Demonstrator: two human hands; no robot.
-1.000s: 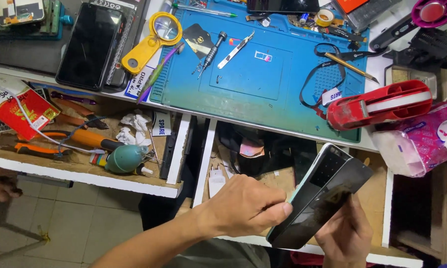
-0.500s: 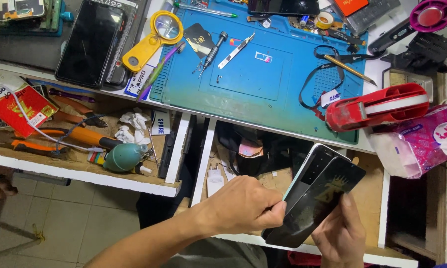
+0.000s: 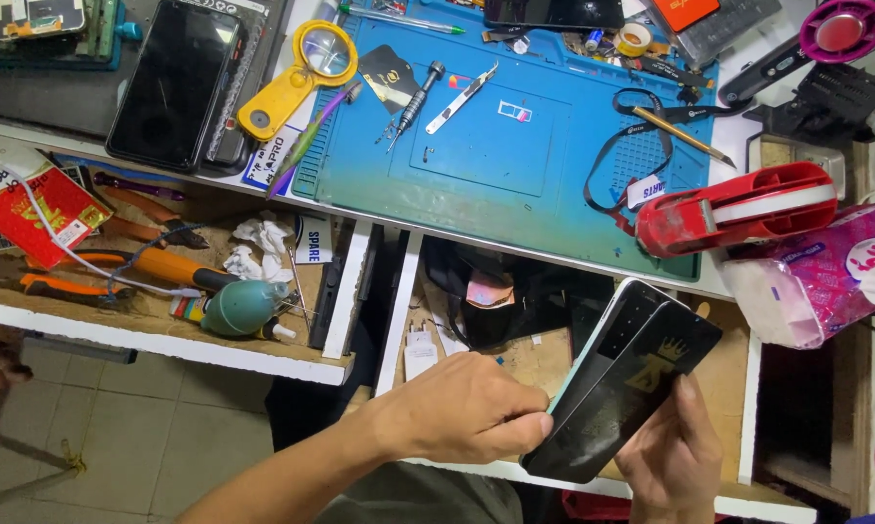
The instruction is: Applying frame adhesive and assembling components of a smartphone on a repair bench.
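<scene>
Holding a dark smartphone [image 3: 622,383] in both hands, low at the right of the view, over an open drawer [image 3: 515,364] below the tabletop [image 3: 748,281].

Your left hand [image 3: 466,412] reaches in from the lower left, fingers closed and pinching the phone's lower left edge, where a pale green rim shows. Your right hand [image 3: 672,456] cups the phone from beneath at its lower right, thumb pressed against the dark glossy back panel; that panel sits slightly askew from the body under it, and you cannot tell whether it is fully attached. The phone tilts up toward the right. On the tabletop above lies a blue work mat [image 3: 515,136] with a screwdriver [image 3: 413,107], tweezers [image 3: 462,85] and a pencil [image 3: 682,136]. A yellow magnifier [image 3: 297,76] lies left of the mat, a red tape dispenser [image 3: 743,209] right.
</scene>
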